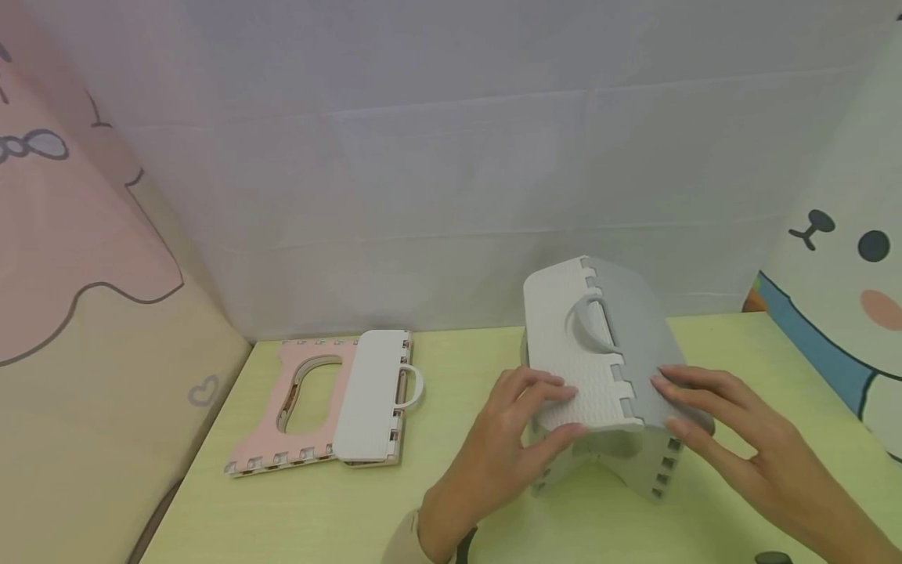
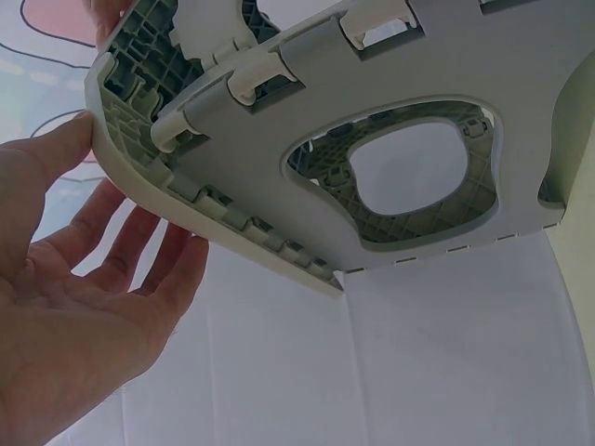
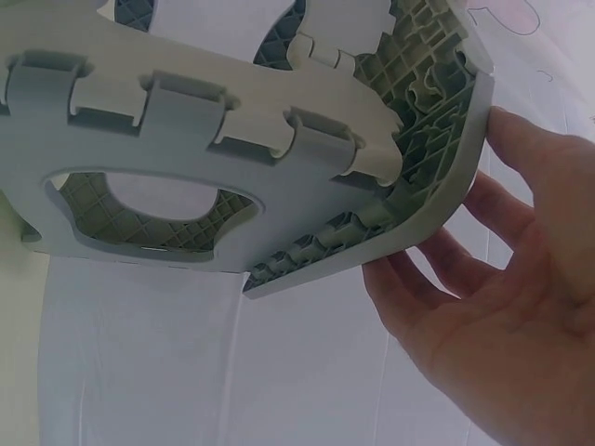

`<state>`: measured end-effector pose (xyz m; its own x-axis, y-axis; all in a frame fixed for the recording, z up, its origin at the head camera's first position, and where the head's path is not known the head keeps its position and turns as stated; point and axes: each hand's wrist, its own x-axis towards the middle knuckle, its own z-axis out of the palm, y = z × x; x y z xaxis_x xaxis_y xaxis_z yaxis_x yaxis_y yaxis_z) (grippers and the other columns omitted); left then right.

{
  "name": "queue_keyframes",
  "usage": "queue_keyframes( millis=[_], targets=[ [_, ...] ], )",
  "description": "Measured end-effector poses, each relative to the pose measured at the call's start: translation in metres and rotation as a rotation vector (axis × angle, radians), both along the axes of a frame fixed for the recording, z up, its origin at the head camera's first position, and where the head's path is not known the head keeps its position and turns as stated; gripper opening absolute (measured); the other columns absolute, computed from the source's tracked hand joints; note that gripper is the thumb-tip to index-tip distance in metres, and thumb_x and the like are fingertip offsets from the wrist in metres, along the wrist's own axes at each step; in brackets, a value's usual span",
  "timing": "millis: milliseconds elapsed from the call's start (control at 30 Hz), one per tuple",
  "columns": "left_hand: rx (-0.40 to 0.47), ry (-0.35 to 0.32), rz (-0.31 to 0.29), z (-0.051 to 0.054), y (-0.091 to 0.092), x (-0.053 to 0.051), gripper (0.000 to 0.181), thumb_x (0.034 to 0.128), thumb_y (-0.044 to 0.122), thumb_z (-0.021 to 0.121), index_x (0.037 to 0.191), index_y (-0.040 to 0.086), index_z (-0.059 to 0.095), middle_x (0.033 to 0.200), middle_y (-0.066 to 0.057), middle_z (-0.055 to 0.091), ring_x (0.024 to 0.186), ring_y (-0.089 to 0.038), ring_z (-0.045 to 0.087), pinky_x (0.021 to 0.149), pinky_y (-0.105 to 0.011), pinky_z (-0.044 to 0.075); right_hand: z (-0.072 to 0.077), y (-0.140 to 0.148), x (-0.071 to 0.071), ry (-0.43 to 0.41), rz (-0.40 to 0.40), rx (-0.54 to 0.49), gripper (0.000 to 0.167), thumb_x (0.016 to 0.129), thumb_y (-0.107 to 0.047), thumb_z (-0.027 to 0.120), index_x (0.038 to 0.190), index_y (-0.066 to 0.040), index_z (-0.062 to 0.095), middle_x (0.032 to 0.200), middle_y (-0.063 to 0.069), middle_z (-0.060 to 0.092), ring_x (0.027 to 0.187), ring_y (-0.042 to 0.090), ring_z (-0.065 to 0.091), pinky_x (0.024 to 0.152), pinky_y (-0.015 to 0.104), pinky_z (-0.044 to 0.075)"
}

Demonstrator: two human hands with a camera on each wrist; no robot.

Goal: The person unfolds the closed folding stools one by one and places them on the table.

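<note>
A folding step stool point(image 1: 590, 345) with a white top panel and a grey one stands upright, its two panels sloping down from a hinged ridge with a loop handle. My left hand point(image 1: 503, 435) holds the white panel's near corner, fingertips on top and thumb at the front edge. On the grey panel, my right hand point(image 1: 740, 439) holds the near corner in the same way. The left wrist view shows the ribbed underside and an oval opening in the leg panel point(image 2: 251, 177). The right wrist view shows the other leg panel point(image 3: 223, 190).
A second folding stool point(image 1: 366, 395), pink and white, lies folded flat on the green table point(image 1: 458, 352) at the left. White cloth point(image 1: 423, 196) hangs behind. A small dark object point(image 1: 773, 558) shows at the bottom right edge.
</note>
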<state>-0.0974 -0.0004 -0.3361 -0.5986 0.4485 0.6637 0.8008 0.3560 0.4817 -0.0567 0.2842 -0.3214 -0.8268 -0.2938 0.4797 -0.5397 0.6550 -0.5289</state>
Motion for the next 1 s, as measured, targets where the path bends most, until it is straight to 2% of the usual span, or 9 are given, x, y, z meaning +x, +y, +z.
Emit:
queue_keyframes(
  millis=[167, 433, 600, 1000],
  targets=[
    [-0.002, 0.011, 0.005, 0.0002, 0.0004, -0.0007, 0.031, 0.0895, 0.020, 0.082, 0.115, 0.008, 0.069, 0.121, -0.003, 0.061, 0.116, -0.017, 0.056, 0.098, -0.017, 0.046, -0.0003, 0.0001, -0.0007, -0.002, 0.002, -0.005, 0.062, 0.078, 0.016, 0.077, 0.135, -0.007, 0.067, 0.140, 0.008, 0.057, 0.134, 0.002, 0.046, 0.102, 0.006, 0.037],
    [-0.014, 0.009, 0.012, 0.0004, 0.0008, -0.0014, 0.031, 0.0903, 0.021, 0.081, 0.116, 0.008, 0.069, 0.122, -0.004, 0.061, 0.117, -0.017, 0.056, 0.098, -0.017, 0.046, 0.0000, -0.0008, -0.0028, 0.058, 0.019, -0.017, 0.060, 0.079, 0.012, 0.079, 0.135, -0.009, 0.067, 0.139, 0.007, 0.058, 0.133, 0.004, 0.048, 0.101, 0.005, 0.037],
    [-0.015, 0.021, 0.011, 0.0005, 0.0010, -0.0017, 0.031, 0.0905, 0.021, 0.081, 0.116, 0.008, 0.069, 0.122, -0.004, 0.061, 0.117, -0.017, 0.056, 0.099, -0.017, 0.046, 0.0004, -0.0004, -0.0028, 0.001, -0.003, -0.013, 0.062, 0.078, 0.015, 0.078, 0.134, -0.008, 0.067, 0.140, 0.007, 0.057, 0.133, 0.002, 0.046, 0.102, 0.005, 0.037],
    [-0.023, 0.041, 0.013, -0.0003, 0.0017, -0.0030, 0.031, 0.0906, 0.020, 0.081, 0.116, 0.007, 0.069, 0.122, -0.005, 0.061, 0.118, -0.018, 0.056, 0.102, -0.020, 0.045, 0.0004, 0.0005, -0.0036, -0.009, 0.000, -0.013, 0.061, 0.077, 0.015, 0.079, 0.133, -0.008, 0.068, 0.140, 0.008, 0.057, 0.135, 0.003, 0.044, 0.105, 0.007, 0.035]
  ],
)
